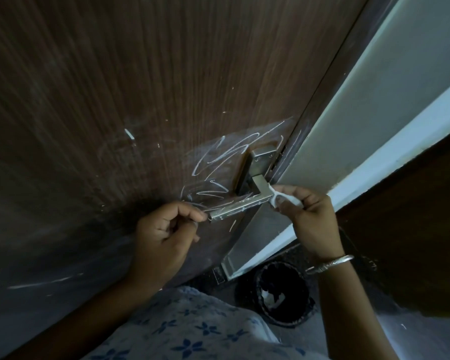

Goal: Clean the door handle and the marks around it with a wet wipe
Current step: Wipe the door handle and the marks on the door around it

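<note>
A metal lever door handle [242,205] sticks out from its backplate [257,165] on the dark brown wooden door [115,100]. White chalk-like scribbles [218,162] cover the wood just left of the backplate, and more strokes lie under the lever. My left hand [166,229] pinches the free end of the lever between thumb and fingers. My right hand [309,216] grips a crumpled white wet wipe [278,197], pressed against the bend of the handle near the door's edge.
A pale door frame and wall [374,113] run along the right of the door. Down on the floor stands a black waste bin [281,294] with white scraps inside. My right wrist wears a metal bangle [330,263]. A stray white stroke [42,283] marks the door low left.
</note>
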